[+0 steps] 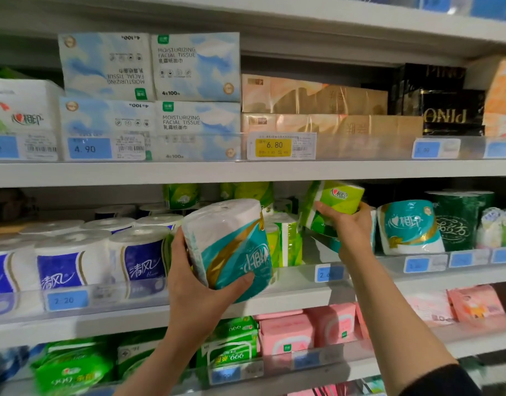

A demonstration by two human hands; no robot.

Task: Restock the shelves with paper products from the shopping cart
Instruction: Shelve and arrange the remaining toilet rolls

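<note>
While right hand [349,224] grasps green tissue pack [336,204], tilted, over bare gap on middle shelf [303,284], probably to clear room, left hand [194,281] clasps teal-wrapped paper roll [231,247] at shelf front, ready to go beside matching roll [409,227]

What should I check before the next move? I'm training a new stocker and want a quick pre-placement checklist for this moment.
1. Left hand grips the teal roll: ok.
2. Right hand grips the green pack: ok.
3. Bare gap on the middle shelf for the teal roll: ok.
4. Matching teal roll on shelf beside that gap: ok.
5. Price tag matches the product: cannot tell, blurred.
6. Space behind the gap: cannot tell.
</note>
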